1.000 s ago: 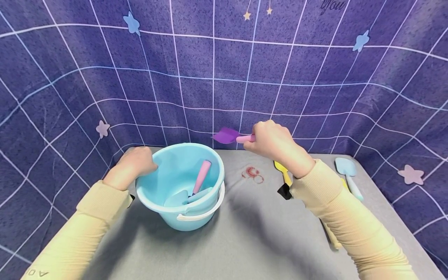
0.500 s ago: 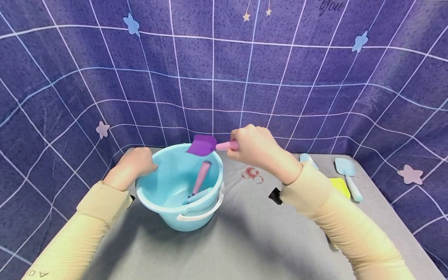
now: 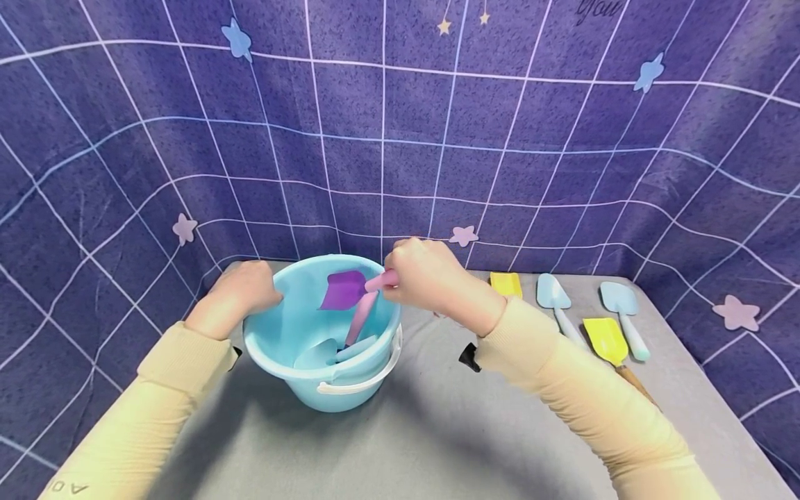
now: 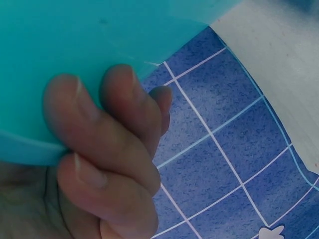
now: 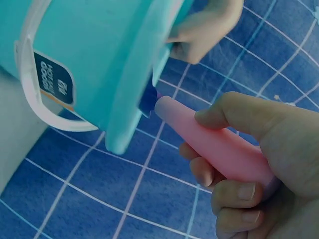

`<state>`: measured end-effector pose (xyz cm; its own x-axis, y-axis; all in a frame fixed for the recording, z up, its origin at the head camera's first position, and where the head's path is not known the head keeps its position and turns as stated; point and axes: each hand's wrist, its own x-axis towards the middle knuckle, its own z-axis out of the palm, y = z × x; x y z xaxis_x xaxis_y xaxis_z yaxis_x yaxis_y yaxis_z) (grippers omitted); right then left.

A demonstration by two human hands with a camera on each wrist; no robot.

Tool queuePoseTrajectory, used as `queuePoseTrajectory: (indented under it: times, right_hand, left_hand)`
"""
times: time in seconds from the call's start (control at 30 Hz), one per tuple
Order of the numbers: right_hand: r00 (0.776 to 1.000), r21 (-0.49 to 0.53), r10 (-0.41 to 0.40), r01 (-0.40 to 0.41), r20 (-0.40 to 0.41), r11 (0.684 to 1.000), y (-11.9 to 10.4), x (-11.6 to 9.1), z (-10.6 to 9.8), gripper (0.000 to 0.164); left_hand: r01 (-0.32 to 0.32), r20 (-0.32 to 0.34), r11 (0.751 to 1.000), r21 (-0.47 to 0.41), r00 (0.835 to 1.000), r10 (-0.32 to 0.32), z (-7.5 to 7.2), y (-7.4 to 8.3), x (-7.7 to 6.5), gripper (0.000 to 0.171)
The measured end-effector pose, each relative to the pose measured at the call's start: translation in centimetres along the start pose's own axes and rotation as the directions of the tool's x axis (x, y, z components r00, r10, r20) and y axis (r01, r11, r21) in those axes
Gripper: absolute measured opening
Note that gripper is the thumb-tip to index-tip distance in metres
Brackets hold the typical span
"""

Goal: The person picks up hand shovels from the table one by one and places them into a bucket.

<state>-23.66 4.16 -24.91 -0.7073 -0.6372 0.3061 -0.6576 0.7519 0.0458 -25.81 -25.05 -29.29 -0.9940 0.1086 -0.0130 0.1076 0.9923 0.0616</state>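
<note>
A light blue bucket (image 3: 298, 394) with a white carry handle (image 3: 362, 384) stands tilted toward me on the grey surface. My left hand (image 3: 245, 288) grips its left rim, and the left wrist view shows the fingers curled over the edge. My right hand (image 3: 428, 274) holds a toy shovel by its pink handle (image 5: 209, 139). Its purple blade (image 3: 344, 290) is over the bucket's mouth, pointing left. Inside the bucket lie a pink-handled tool (image 3: 359, 323), its lower end mostly hidden, and a light blue shovel (image 3: 317, 354).
Right of the bucket lie a yellow shovel (image 3: 605, 339) with a wooden handle, two pale blue shovels (image 3: 553, 292) (image 3: 619, 298) and another yellow blade (image 3: 505, 283), partly behind my right arm. A blue gridded curtain (image 3: 412, 173) surrounds the surface on the back and sides.
My right hand has moved left and down, bringing the purple shovel from right of the bucket to within its mouth. The left hand and bucket have stayed put.
</note>
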Motion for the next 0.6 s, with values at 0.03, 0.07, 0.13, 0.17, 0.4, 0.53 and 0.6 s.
queuePoseTrajectory:
  times: [0.03,0.07,0.13,0.17,0.4,0.53,0.6]
  right_hand:
    - [1.0,-0.011,-0.01,0.01,0.005,1.0,-0.2,0.1,0.3,0.011]
    - [1.0,-0.016,-0.02,0.02,0.011,1.0,-0.3,0.3,0.5,0.01]
    - [0.999,-0.017,-0.04,0.04,0.022,0.999,-0.6,0.5,1.1,0.01]
    - [0.998,-0.018,-0.049,0.05,0.028,0.999,-0.7,0.6,1.4,0.012]
    - [0.989,-0.087,-0.145,0.148,0.038,0.985,-1.5,1.1,3.3,0.013]
    - [0.985,-0.14,-0.162,0.169,0.061,0.976,-1.8,1.4,4.1,0.01]
    - [0.984,-0.161,-0.166,0.175,0.07,0.971,-1.9,1.4,4.3,0.009]
  left_hand:
    - [-0.002,-0.003,1.0,0.002,1.0,0.002,0.0,0.0,0.0,0.021]
    - [-0.005,-0.006,1.0,0.006,1.0,0.005,0.0,0.0,0.0,0.02]
    - [-0.01,-0.01,1.0,0.012,1.0,0.01,0.0,0.0,0.0,0.02]
    - [-0.013,-0.011,1.0,0.016,1.0,0.013,0.0,0.0,0.0,0.02]
    - [-0.011,-0.005,1.0,0.018,1.0,0.011,-0.2,0.1,-0.1,0.021]
    - [-0.004,0.003,1.0,0.006,1.0,0.004,-0.1,0.1,0.0,0.022]
    - [-0.001,0.005,1.0,0.0,1.0,0.001,-0.1,0.1,0.1,0.022]
